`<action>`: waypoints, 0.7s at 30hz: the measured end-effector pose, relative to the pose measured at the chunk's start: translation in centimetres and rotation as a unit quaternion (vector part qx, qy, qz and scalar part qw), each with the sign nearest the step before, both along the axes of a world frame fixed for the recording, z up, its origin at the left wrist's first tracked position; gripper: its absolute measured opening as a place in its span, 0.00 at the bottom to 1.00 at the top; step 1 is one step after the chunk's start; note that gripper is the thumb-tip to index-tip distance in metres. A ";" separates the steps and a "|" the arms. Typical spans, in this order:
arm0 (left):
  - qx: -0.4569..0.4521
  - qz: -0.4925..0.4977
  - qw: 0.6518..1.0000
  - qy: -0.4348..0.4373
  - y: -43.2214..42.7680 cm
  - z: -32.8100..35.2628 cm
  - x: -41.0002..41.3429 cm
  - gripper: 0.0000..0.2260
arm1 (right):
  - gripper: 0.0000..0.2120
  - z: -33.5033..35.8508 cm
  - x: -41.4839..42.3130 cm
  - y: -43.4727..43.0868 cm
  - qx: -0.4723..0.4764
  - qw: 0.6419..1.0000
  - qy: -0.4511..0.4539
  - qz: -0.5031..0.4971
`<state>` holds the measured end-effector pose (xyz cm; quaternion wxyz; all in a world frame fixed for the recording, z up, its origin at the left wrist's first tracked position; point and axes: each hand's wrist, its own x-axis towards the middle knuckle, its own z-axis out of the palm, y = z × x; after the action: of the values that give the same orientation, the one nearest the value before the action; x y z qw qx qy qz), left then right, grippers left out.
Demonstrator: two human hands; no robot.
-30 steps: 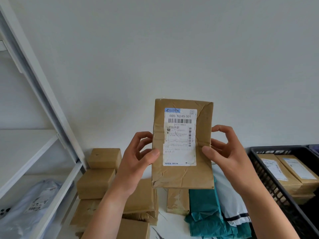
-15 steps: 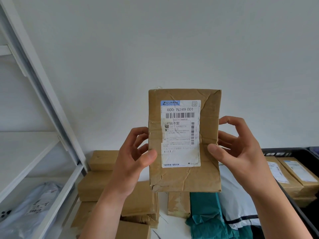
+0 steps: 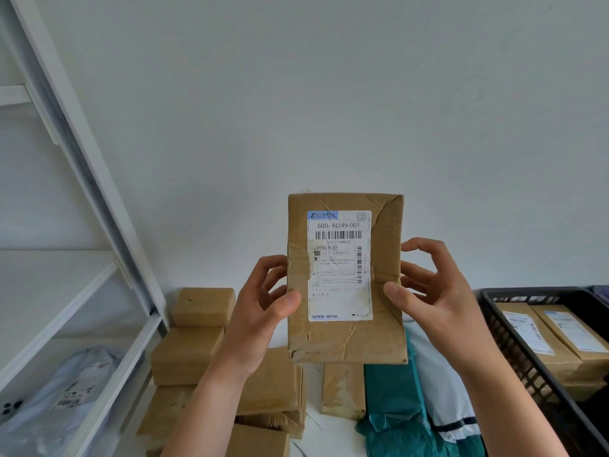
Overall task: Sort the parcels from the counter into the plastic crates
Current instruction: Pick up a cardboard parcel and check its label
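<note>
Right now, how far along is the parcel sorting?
Done: at least two labelled parcels lie in the black crate. In hand: the left hand and right hand pinch a brown parcel upright, label facing the camera. Left: stacked brown boxes, a green bag and a white bag on the counter.

1. Bare left hand [image 3: 260, 311] with bare left forearm [image 3: 211, 410], unclothed down to the lower edge of view.
2. Bare right hand [image 3: 438, 301] with bare right forearm [image 3: 507, 400], likewise unclothed.
3. Slim fingers on both.
</note>
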<state>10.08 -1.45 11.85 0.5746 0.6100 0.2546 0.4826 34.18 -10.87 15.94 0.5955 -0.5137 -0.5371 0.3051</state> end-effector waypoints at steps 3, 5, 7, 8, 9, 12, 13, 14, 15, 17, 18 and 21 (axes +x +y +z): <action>-0.019 0.001 1.000 0.012 0.8 -1.4 0.1 0.21 | 0.25 -1.5 0.2 1.4 -0.026 1.000 0.001 -0.004; -0.036 0.004 0.999 0.022 1.3 -2.1 0.1 0.25 | 0.27 -2.3 0.2 2.3 -0.041 0.999 0.006 -0.003; -0.052 0.008 0.998 0.030 1.7 -2.7 0.2 0.26 | 0.28 -3.0 0.2 2.9 -0.055 0.998 0.009 0.003; -0.060 0.009 0.998 0.031 1.8 -2.8 0.2 0.26 | 0.28 -3.3 0.2 3.2 -0.059 0.998 0.010 0.005; -0.067 0.010 0.997 0.031 1.9 -2.9 0.2 0.27 | 0.28 -3.4 0.1 3.4 -0.063 0.998 0.011 0.006; -0.093 0.010 0.995 0.027 2.1 -3.0 -0.1 0.31 | 0.25 -3.5 -0.3 3.7 -0.070 0.997 0.030 0.005; -0.103 0.012 0.994 0.024 2.1 -3.0 -0.2 0.33 | 0.26 -3.6 -0.6 3.8 -0.074 0.997 0.034 0.003; -0.114 0.016 0.993 0.019 2.1 -3.2 -0.3 0.36 | 0.26 -3.9 -0.8 3.9 -0.078 0.996 0.038 -0.001; -0.128 0.023 0.991 0.011 2.0 -3.4 -0.3 0.39 | 0.26 -4.3 -1.1 3.9 -0.081 0.996 0.047 -0.009; -0.166 0.039 0.985 -0.019 1.7 -3.9 -0.3 0.42 | 0.28 -5.3 -1.9 3.8 -0.083 0.992 0.080 -0.044; -0.189 0.046 0.980 -0.042 1.6 -4.2 -0.3 0.44 | 0.29 -5.9 -2.2 3.7 -0.086 0.989 0.097 -0.065; -0.260 0.053 0.957 -0.121 0.8 -5.1 0.0 0.46 | 0.34 -7.9 -3.4 3.2 -0.130 0.977 0.143 -0.089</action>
<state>10.11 -0.63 6.76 0.7134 0.3623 0.3321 0.4996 30.76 -7.64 8.02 0.6191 -0.5838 -0.3542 0.3878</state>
